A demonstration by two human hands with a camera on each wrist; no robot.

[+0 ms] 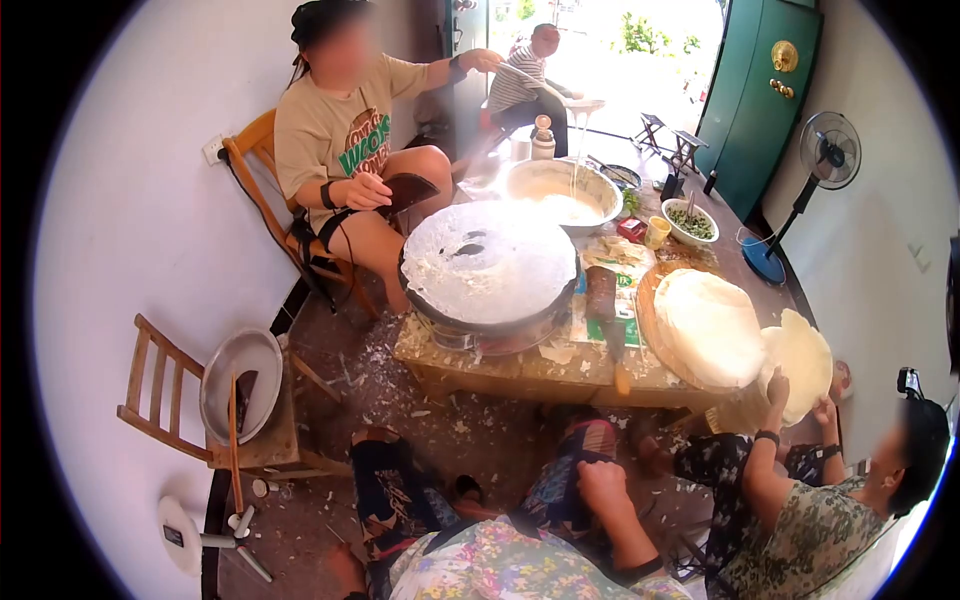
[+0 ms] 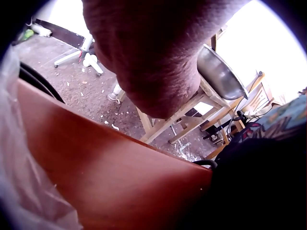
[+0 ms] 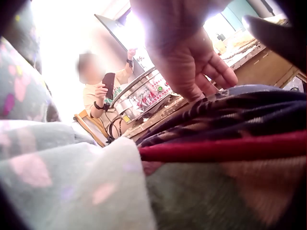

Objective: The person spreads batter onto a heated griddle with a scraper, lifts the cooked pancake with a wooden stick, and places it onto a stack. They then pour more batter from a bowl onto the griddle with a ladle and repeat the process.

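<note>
Head view: a person in a tan T-shirt (image 1: pixel 330 130) is holding a ladle (image 1: pixel 584 104) over the batter bowl (image 1: pixel 601 224), strands of batter running down, plus a dark scraper (image 1: pixel 408 190). A thin white sheet (image 1: pixel 500 270), w/ a couple of dark holes, is covering the griddle (image 1: pixel 440 314) on the counter (image 1: pixel 540 375). Flat rounds are lying in a stack (image 1: pixel 708 328) on a wooden board (image 1: pixel 648 322); a person in camo (image 1: pixel 825 525) is holding another round (image 1: pixel 802 365) nr the counter's end. Step in hand is prob. cooking a sheet; next move prob. calls for freeing its rim & lifting it w/o tearing. Closest to me, the right hand (image 1: pixel 603 488) is resting on patterned trousers (image 1: pixel 560 485); the left hand (image 1: pixel 347 568) is sitting low, blurry.

L wrist view: the left hand is showing only its underside, above a red-brown wooden surface (image 2: pixel 110 177) nr a clear plastic bag (image 2: pixel 29 177). Fingers are hidden, so can't tell if it's holding anything.

R wrist view: the right hand's fingers are hanging loose on the trousers, slightly bent, gripping nothing, well apart from the griddle.
</note>
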